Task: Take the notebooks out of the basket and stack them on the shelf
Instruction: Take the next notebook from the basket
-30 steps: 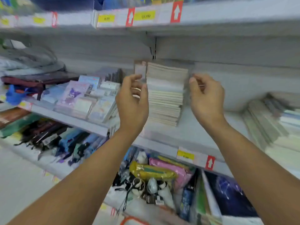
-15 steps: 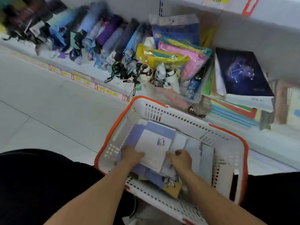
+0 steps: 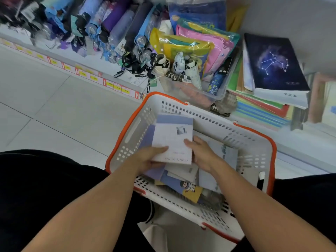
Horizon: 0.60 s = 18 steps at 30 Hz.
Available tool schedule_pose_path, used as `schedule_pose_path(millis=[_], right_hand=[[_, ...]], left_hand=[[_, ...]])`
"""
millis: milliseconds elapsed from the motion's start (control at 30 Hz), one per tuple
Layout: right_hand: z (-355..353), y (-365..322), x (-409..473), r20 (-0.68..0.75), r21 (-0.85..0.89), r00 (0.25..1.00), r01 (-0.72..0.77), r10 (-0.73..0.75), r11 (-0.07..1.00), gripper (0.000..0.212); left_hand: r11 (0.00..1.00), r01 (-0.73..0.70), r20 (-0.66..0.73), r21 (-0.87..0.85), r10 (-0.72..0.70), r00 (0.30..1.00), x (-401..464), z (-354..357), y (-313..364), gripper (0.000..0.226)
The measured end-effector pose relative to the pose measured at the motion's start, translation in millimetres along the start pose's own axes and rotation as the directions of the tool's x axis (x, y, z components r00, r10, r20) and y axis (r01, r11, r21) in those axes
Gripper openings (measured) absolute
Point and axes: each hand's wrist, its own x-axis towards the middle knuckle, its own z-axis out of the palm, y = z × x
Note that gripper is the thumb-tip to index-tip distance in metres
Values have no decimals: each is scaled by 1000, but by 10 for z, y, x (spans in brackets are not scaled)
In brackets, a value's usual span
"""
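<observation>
Head view, looking down between the person's dark-clothed knees. Nearest, two bare forearms reach into a white basket [image 3: 254, 142] with an orange rim, standing on the floor. Left hand [image 3: 147, 160] grips the near left corner of a pale notebook [image 3: 172, 140], thumb on the cover and fingers curled beneath; right hand [image 3: 203, 154] holds the near right edge, thumb laid on the cover, its other fingers hidden behind the book. The notebook tilts up, its far end raised above the loose notebooks [image 3: 183, 186] lying in the basket, among them one with a cartoon figure. Whether more than one book is in the grip cannot be told.

Judgement: the step in hand is the lift-out. It goes best with both edges squared between the hands, the book raised level to clear the basket wall, and any books below left undisturbed.

Beyond the basket, a low shelf [image 3: 300, 148] carries folded umbrellas [image 3: 116, 28], a clear bin of packaged goods [image 3: 196, 51] and a stack topped by a dark constellation-cover book [image 3: 274, 60]. The shelf meant for stacking cannot be identified.
</observation>
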Motion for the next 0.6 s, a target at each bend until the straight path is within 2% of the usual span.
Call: schedule_pose_path(millis=[33, 67, 100, 133, 167, 200, 233, 267, 333, 367, 400, 467, 533, 600], right_hand=[[-57, -35, 8, -96, -35, 995, 0, -4, 999, 24], [-129, -20, 52, -245, -112, 969, 6, -33, 994, 33], [-226, 41, 117, -406, -237, 909, -11, -89, 971, 36], [-298, 94, 139, -515, -347, 845, -50, -145, 937, 40], [-348, 164, 145, -556, -394, 819, -109, -142, 913, 54], [-365, 230, 136, -549, -388, 830, -150, -98, 909, 69], [-360, 282, 119, -539, -376, 839, -167, -69, 911, 79], [-336, 294, 105, -544, -427, 830, -151, -120, 891, 79], [-265, 279, 120, -510, -579, 798, -43, -321, 814, 63], [-195, 255, 131, -445, -598, 822, 22, -355, 801, 53], [-112, 244, 140, -367, -596, 871, 48, -325, 802, 44], [55, 272, 146, -251, -522, 959, -17, -134, 853, 30], [203, 315, 154, -212, -364, 976, -125, 48, 923, 26], [363, 329, 165, -191, -230, 973, -170, 127, 958, 18]], left_hand=[[994, -104, -3, 26, 104, 995, -49, 3, 81, 37], [964, -226, -55, 142, 235, 970, -104, 2, 164, 31], [888, -319, -110, 332, 372, 922, -150, -19, 224, 26], [779, -352, -130, 519, 479, 868, -186, -28, 263, 25], [663, -332, -139, 671, 552, 822, -214, -31, 267, 27], [616, -300, -147, 728, 568, 810, -217, -48, 242, 29], [626, -302, -159, 719, 571, 805, -229, -58, 218, 31], [667, -308, -189, 678, 564, 804, -209, -80, 186, 32], [674, -322, -263, 665, 615, 744, -202, -122, 146, 29], [637, -326, -277, 698, 660, 698, -193, -151, 141, 27], [596, -308, -291, 741, 699, 653, -196, -178, 144, 26], [517, -226, -311, 826, 752, 581, -249, -193, 154, 25], [464, -146, -331, 874, 788, 520, -306, -200, 148, 25], [479, -87, -380, 874, 783, 492, -366, -195, 136, 26]])
